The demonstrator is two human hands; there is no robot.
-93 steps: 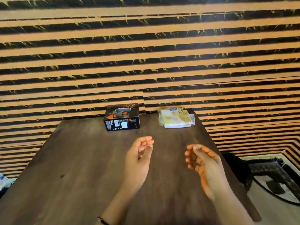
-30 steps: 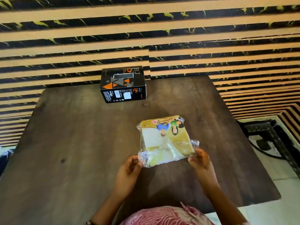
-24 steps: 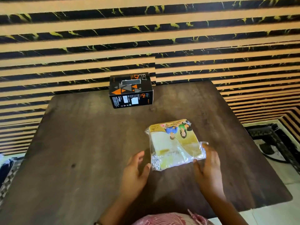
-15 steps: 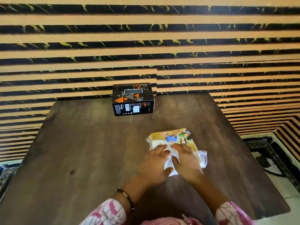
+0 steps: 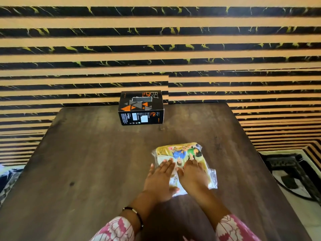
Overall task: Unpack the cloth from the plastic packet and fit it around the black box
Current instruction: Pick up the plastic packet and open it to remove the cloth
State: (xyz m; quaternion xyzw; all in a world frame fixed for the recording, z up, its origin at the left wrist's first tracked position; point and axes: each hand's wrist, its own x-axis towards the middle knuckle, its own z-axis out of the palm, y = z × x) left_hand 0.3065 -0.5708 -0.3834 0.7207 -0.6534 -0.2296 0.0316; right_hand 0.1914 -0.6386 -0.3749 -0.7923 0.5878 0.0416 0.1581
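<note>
On the near right part of the table [image 5: 86, 162], the packet [image 5: 182, 153] lies flat, with both hands pressed palm-down on its near half. The left hand [image 5: 159, 181] covers the packet's near-left corner; the right hand [image 5: 192, 176] sits just beside it, over the middle and right. Fingers of both hands are extended and lightly spread, resting on the plastic, clamped on nothing.

The packet's far edge, bearing the printed picture, points away from the person, toward the box [image 5: 141, 108]. Its near-right corner shows loose, crumpled clear plastic jutting past the right hand (likely the open or sealed end, though the seam itself cannot be made out). That corner lies nearer the right hand, so the opening pinch probably falls to that hand while the left holds the packet down.

Contents: a pale folded cloth [image 5: 162, 160] shows through the plastic, wholly enclosed. The packet is unopened as far as can be seen.

The box stands closed at the far edge of the table, well apart from the packet and to its far left, nothing fitted on it.
</note>
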